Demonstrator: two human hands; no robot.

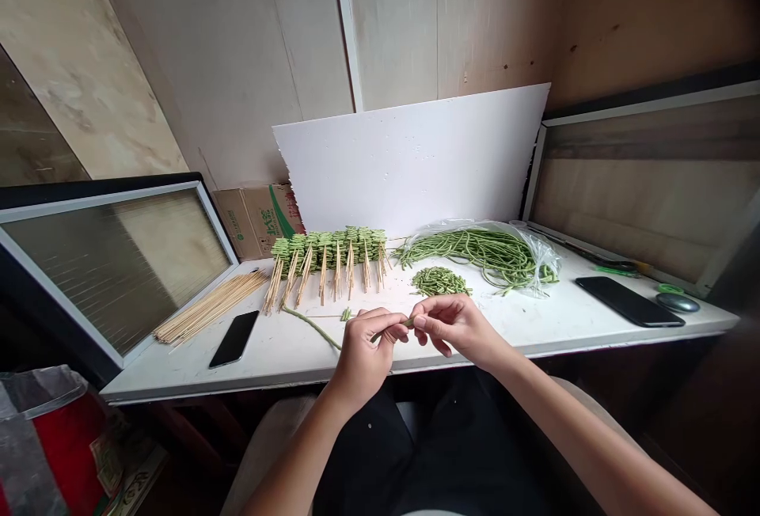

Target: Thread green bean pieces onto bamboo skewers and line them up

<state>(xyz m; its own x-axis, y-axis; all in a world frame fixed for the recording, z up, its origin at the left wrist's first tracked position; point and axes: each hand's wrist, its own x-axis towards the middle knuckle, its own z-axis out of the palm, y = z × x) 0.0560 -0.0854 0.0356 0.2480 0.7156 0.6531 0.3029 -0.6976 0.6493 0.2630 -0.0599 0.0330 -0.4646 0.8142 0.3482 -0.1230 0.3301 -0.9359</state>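
Note:
My left hand point(371, 342) is closed round a long green bean point(314, 326), whose free length trails left over the white table. Fingertips of my right hand point(445, 326) pinch the same bean's end, close beside the left fingers. Just beyond the hands lie a few short bean pieces point(346, 314) by a thin skewer. A pile of cut bean pieces point(440, 281) is behind my right hand. Farther back, whole long beans point(480, 251) spill from a clear plastic bag point(543, 267). Stacked bean skewers point(329, 251) stand at the back left, sticks pointing toward me.
Bare bamboo skewers point(207, 306) and a phone point(234, 339) lie at the left. Another phone point(628, 301) and a computer mouse point(678, 302) are at the right. A white foam board point(409, 164) and a cardboard box point(252, 219) stand behind. The table's front edge point(285, 380) is near.

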